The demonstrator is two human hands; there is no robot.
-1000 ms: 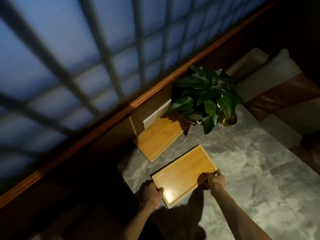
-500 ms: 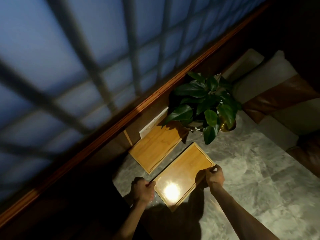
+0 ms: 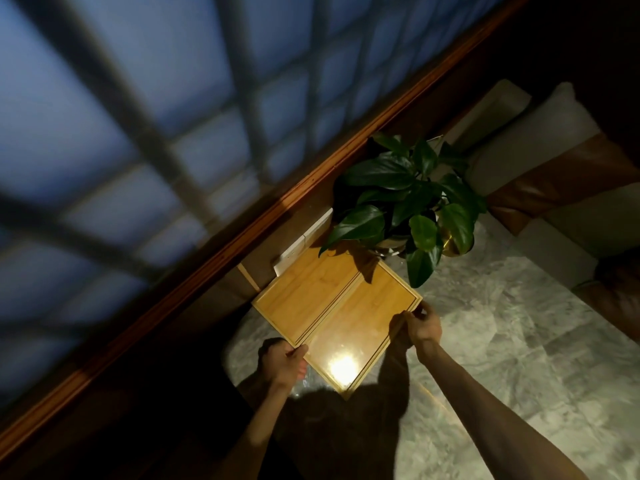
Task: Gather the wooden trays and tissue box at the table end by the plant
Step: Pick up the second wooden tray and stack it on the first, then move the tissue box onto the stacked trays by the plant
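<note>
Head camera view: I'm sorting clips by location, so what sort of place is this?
Probably a home living room: a cushioned sofa beside a marble-look table, a potted plant, and a large gridded window.

A grey marbled table (image 3: 502, 341) fills the 4 o'clock quarter of the view. A wooden rail (image 3: 214, 268) runs diagonally from 8 o'clock to 1 o'clock, with a gridded window (image 3: 156, 116) behind it at 10 o'clock. A cream and brown leather sofa (image 3: 554, 174) sits at 2 o'clock. A white wall plate (image 3: 304, 240) lies just above centre, below the rail.
</note>
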